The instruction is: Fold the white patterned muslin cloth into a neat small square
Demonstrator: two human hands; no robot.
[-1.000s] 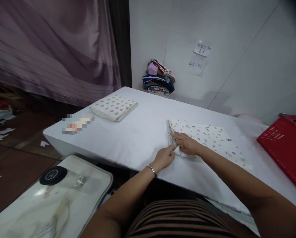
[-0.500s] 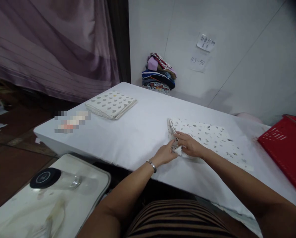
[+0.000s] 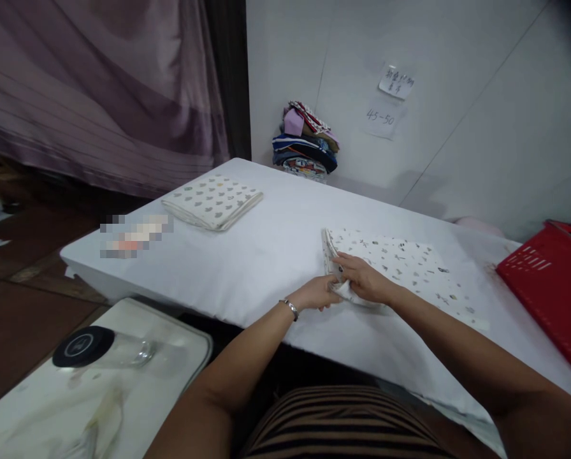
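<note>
A white cloth with small grey printed figures (image 3: 410,268) lies folded on the white-covered table (image 3: 276,236). My left hand (image 3: 317,293), with a metal bracelet at its wrist, pinches the near left corner of this cloth. Right beside it, my right hand (image 3: 364,278) grips the same edge, fingers bent over the fold. Between the two hands the corner is lifted and bunched. Farther left on the table rests a second folded cloth (image 3: 213,201), white with grey leaf-like shapes, touched by neither hand.
A red plastic basket (image 3: 548,293) stands at the table's right end. Lower left, a clear jar with a black lid (image 3: 83,346) lies on a white stand (image 3: 171,370). A stack of folded fabrics (image 3: 305,140) sits by the wall, near paper notes (image 3: 394,83).
My left hand has turned slightly and its fingers have slid a little under the cloth's corner. My right hand stays nearly in place. The view has shifted slightly.
</note>
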